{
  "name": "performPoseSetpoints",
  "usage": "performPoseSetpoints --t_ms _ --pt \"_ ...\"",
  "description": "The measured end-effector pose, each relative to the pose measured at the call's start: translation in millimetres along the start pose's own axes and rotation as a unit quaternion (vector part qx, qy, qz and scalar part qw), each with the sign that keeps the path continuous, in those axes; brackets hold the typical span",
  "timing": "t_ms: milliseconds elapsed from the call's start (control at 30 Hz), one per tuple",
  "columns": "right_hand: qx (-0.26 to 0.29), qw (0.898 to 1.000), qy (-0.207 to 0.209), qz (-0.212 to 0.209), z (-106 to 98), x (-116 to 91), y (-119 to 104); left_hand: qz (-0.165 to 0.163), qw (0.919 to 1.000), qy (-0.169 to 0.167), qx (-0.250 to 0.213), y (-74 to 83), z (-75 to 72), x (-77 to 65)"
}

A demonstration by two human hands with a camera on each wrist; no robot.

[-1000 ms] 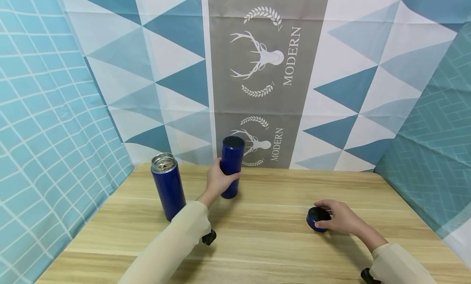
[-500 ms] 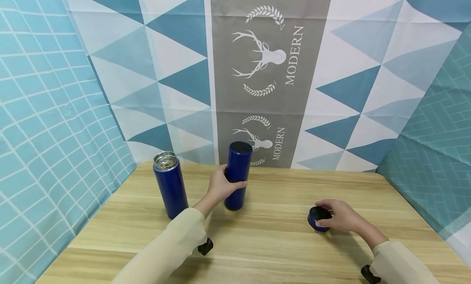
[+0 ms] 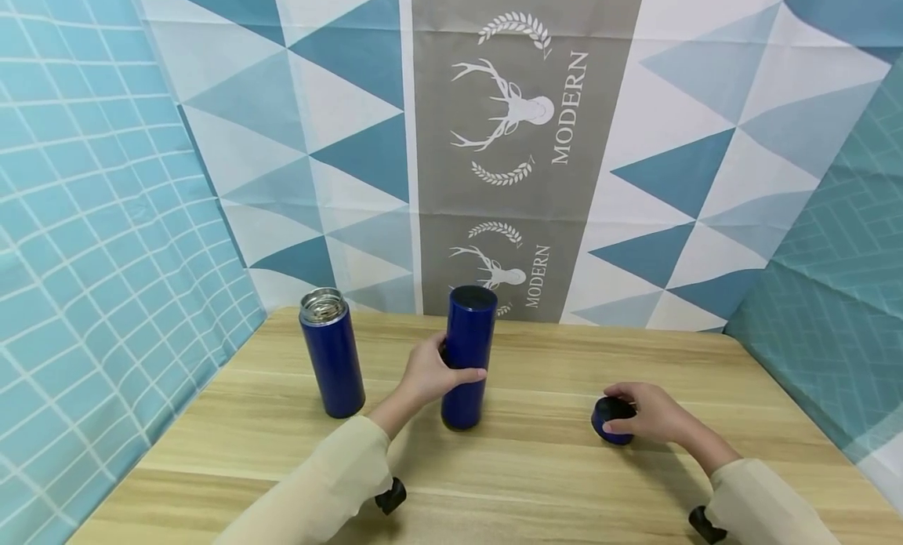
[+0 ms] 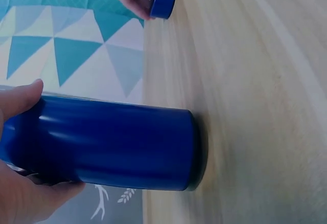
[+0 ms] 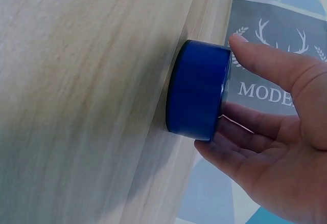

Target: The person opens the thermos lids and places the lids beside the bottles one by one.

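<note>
My left hand [image 3: 428,372] grips a tall blue thermos flask [image 3: 471,341] with a flat black top, thumb on its near side and fingers behind. The flask is upright, and in the left wrist view its lower end [image 4: 173,150] is at the tabletop; whether it touches cannot be told. To its left stands another blue thermos flask [image 3: 331,365], uncapped, its steel mouth showing. At the right, my right hand [image 3: 652,413] holds a short blue lid [image 3: 612,421] with a black top. In the right wrist view, thumb and fingertips are at opposite edges of the lid [image 5: 199,88].
Everything sits on a light wooden table [image 3: 536,474]. A patterned cloth backdrop [image 3: 508,200] rises behind its far edge. Blue tiled-pattern cloth [image 3: 92,239] hangs on the left, and teal cloth [image 3: 825,255] on the right.
My left hand has brought the gripped flask nearer to me and slightly to the right. The right hand and the lid stay in place, as does the uncapped flask.
</note>
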State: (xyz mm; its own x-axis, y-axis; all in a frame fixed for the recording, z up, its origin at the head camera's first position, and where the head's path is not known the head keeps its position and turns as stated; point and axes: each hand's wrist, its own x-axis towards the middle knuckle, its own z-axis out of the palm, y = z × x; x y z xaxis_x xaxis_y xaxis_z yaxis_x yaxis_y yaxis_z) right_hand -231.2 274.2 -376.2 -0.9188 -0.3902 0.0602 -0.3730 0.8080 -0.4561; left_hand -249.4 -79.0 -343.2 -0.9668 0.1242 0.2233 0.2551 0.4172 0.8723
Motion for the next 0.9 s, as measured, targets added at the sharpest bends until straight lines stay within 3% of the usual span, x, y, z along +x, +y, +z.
performPoseSetpoints --t_ms 467,900 --pt "-0.004 1.0 0.005 -0.007 -1.0 0.4 -10.4 0.024 0.998 -0.049 -0.03 3.5 6.3 -15.6" --pt "0.02 1.0 0.003 -0.023 -4.1 0.4 -20.4 0.008 0.9932 -0.093 -0.07 9.0 18.1 -28.8"
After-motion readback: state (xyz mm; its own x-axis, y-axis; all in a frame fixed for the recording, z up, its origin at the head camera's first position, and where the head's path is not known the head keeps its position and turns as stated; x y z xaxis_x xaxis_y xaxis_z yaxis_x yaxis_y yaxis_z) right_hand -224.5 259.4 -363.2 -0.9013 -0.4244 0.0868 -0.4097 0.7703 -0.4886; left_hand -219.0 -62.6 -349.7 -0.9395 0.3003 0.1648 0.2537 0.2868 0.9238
